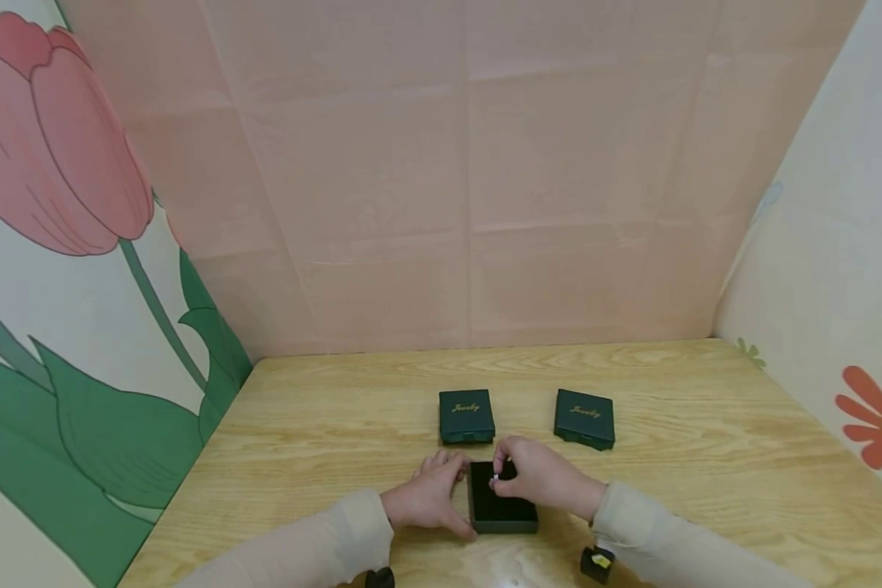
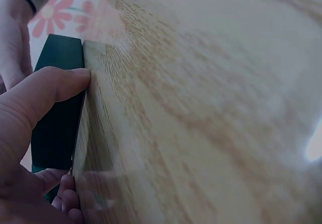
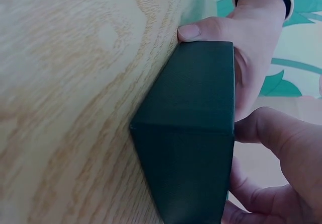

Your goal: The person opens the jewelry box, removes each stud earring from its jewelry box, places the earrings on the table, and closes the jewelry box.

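In the head view, an open dark green jewelry box [image 1: 503,527] with a black inside lies on the wooden table. My left hand [image 1: 432,492] grips its left side, the thumb at the near corner and the fingers at the far one. The left wrist view shows that thumb [image 2: 60,85] against the box wall [image 2: 58,133]. Over the black inside, my right hand [image 1: 536,478] pinches a small shiny silver and purple piece of jewelry [image 1: 495,480] between thumb and fingers. It is too small to tell its exact kind. The right wrist view shows the box's outer walls [image 3: 186,93], which hide the piece.
Beyond the hands stand two closed dark green boxes with gold lettering, one at the middle [image 1: 466,415] and one to the right [image 1: 585,416]. The wooden table [image 1: 323,425] meets a pink backdrop [image 1: 463,204] at the back and flower-printed walls at both sides.
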The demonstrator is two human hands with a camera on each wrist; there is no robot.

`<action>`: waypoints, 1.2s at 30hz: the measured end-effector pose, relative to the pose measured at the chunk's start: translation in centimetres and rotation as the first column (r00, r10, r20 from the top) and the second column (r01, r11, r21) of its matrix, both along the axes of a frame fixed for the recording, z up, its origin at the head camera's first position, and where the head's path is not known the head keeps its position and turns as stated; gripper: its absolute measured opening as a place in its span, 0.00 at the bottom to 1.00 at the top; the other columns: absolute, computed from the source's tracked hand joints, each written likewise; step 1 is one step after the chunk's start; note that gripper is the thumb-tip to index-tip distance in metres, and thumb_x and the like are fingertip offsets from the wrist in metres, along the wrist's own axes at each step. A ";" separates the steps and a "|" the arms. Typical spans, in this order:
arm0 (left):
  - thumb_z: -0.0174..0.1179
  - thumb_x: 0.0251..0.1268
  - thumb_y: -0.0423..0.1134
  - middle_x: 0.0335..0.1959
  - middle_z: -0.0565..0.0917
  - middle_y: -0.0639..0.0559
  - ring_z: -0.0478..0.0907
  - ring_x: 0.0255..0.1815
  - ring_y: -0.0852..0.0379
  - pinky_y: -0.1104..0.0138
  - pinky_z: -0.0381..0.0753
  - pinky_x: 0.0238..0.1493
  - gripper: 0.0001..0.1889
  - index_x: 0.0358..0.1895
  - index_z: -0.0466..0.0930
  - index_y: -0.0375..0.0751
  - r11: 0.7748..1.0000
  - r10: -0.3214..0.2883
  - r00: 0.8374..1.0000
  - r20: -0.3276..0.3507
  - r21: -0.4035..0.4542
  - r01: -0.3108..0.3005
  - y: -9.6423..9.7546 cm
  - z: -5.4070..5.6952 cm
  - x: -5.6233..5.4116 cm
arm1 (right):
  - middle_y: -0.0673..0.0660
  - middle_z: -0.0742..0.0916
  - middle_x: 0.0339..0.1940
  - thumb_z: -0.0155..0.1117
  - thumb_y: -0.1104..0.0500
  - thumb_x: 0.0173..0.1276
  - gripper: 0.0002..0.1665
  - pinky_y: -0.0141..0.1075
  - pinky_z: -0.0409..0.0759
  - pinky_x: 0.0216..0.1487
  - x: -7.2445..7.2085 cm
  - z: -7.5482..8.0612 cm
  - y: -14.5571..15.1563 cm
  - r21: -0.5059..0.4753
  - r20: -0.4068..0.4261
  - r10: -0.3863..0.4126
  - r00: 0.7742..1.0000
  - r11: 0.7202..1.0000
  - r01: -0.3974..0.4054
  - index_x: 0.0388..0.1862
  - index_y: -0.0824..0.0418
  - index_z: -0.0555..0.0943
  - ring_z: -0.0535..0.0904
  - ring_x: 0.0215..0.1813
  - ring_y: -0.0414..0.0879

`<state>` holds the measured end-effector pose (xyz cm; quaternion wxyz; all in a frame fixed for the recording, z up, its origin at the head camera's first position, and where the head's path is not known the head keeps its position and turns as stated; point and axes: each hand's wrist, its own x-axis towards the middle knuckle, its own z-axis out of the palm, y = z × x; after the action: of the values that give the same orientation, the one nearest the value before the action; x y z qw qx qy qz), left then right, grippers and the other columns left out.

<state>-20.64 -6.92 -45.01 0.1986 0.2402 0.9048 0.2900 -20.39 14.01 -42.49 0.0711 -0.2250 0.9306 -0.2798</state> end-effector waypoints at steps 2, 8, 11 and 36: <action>0.78 0.39 0.50 0.46 0.69 0.57 0.62 0.47 0.56 0.61 0.64 0.50 0.42 0.62 0.67 0.53 1.000 0.000 1.000 -0.002 0.000 0.000 0.0 0.0 0.0 | 0.49 0.77 0.28 0.72 0.57 0.56 0.13 0.33 0.67 0.29 0.0 0.0 0.0 0.000 -0.001 -0.002 1.000 1.000 0.002 0.28 0.55 0.74 0.71 0.29 0.42; 0.78 0.38 0.49 0.45 0.69 0.57 0.62 0.46 0.56 0.61 0.64 0.49 0.42 0.61 0.67 0.53 1.000 -0.001 1.000 -0.005 0.011 0.001 0.0 0.0 0.0 | 0.48 0.77 0.28 0.72 0.58 0.56 0.12 0.34 0.68 0.29 0.1 -0.1 -0.1 0.007 -0.005 -0.015 1.000 1.000 0.015 0.27 0.54 0.74 0.71 0.30 0.42; 0.79 0.38 0.49 0.45 0.69 0.57 0.62 0.46 0.57 0.62 0.64 0.49 0.42 0.62 0.67 0.53 1.000 0.000 1.000 -0.007 0.011 0.000 0.0 -0.1 0.0 | 0.48 0.77 0.28 0.72 0.58 0.56 0.12 0.34 0.68 0.30 0.1 -0.1 -0.1 0.007 0.002 -0.023 1.000 1.000 0.023 0.27 0.54 0.74 0.71 0.30 0.42; 0.78 0.38 0.49 0.45 0.68 0.58 0.61 0.46 0.57 0.62 0.64 0.48 0.42 0.61 0.67 0.55 1.000 -0.005 1.000 -0.006 0.020 0.005 -0.1 -0.2 -0.1 | 0.47 0.79 0.31 0.71 0.61 0.58 0.12 0.35 0.69 0.35 -0.3 0.1 0.1 0.010 -0.007 0.052 0.999 0.999 -0.052 0.27 0.52 0.75 0.72 0.34 0.42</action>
<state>-20.70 -6.98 -45.20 0.1944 0.2454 0.9018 0.2977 -20.69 14.12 -42.43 0.0760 -0.2499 0.9261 -0.2723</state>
